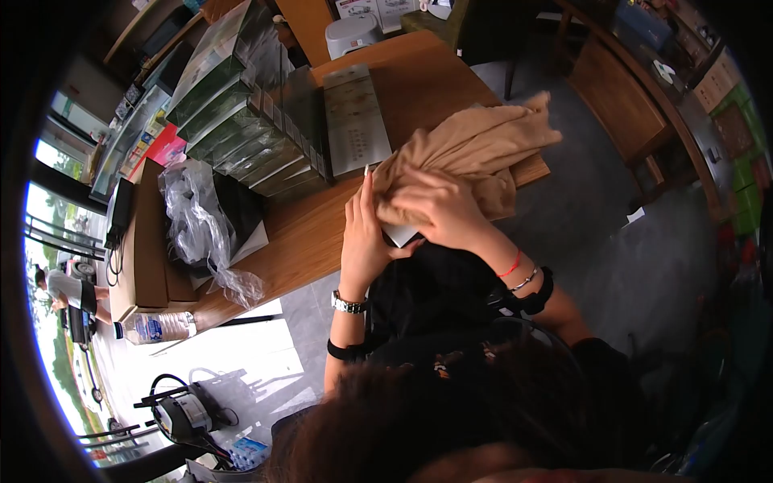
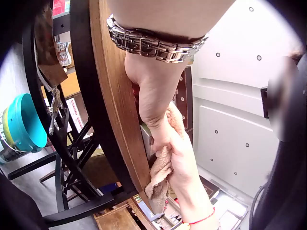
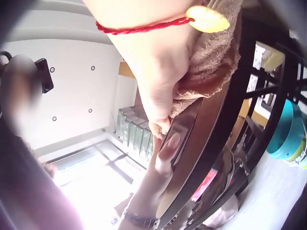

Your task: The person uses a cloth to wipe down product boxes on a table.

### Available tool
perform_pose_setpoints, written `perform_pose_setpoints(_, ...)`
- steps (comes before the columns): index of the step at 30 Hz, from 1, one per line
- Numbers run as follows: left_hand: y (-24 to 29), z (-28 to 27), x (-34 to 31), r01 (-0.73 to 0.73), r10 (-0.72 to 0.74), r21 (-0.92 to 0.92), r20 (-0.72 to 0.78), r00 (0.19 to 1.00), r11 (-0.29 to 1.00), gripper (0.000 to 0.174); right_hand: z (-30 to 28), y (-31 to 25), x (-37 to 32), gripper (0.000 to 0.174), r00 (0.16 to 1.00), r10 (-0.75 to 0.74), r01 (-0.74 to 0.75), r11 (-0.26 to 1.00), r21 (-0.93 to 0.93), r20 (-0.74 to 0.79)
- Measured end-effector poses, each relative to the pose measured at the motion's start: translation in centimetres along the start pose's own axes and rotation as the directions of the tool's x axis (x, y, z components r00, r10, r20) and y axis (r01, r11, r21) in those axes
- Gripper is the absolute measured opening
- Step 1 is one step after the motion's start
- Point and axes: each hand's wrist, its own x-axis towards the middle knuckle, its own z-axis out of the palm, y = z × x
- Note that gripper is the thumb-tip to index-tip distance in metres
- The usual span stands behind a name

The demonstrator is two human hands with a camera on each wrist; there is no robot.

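A tan cloth [image 1: 475, 145] lies bunched over the table's near edge, partly over a flat white-edged item [image 1: 400, 233]. The left hand [image 1: 366, 241] grips that item from its left side, thumb beneath and fingers pointing up along it. On the cloth rests the right hand [image 1: 439, 209], its fingers bent into the fabric and pressing it on the item. In the left wrist view the cloth [image 2: 160, 172] bunches beside the right hand [image 2: 180, 158]. The right wrist view has the left thumb [image 3: 169, 147] along the item's edge. Most of the item is hidden.
Stacked plastic-wrapped boxes [image 1: 250, 137] stand on the table [image 1: 302, 233], with a flat printed box [image 1: 354, 121] beside them. Crumpled clear plastic [image 1: 197, 209], a cardboard box [image 1: 145, 266] and a water bottle [image 1: 157, 328] are at the left. A wooden chair [image 1: 620, 105] stands to the right.
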Motion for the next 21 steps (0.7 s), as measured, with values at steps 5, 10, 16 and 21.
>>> perform_pose_setpoints(5, -0.3, -0.2, -0.3, 0.004, -0.006, -0.105, -0.02, 1.0, 0.994, 0.126, 0.4, 0.4, 0.2, 0.056, 0.999, -0.012, 0.014, 0.999, -0.038, 0.036)
perform_pose_setpoints(10, 0.4, -0.5, -0.2, 0.023, -0.026, -0.092, -0.033, 0.999, 0.995, 0.124, -2.6, 6.9, 0.4, 0.072, 0.881, 0.395, -0.471, 0.787, -0.4, -0.259)
perform_pose_setpoints(16, 0.0, -0.2, 0.0, -0.045, 0.043, -0.063, -0.039, 0.998, 0.997, 0.121, -5.9, 13.9, 0.7, 0.05, 0.696, 0.629, -0.712, 0.668, -0.217, -0.346)
perform_pose_setpoints(21, -0.1, 0.4, 0.2, -0.034, 0.034, -0.009, -0.061, 0.998, 0.999, 0.124, -0.4, 1.3, 1.6, 0.042, 0.957, 0.168, -0.235, 0.927, -0.292, -0.235)
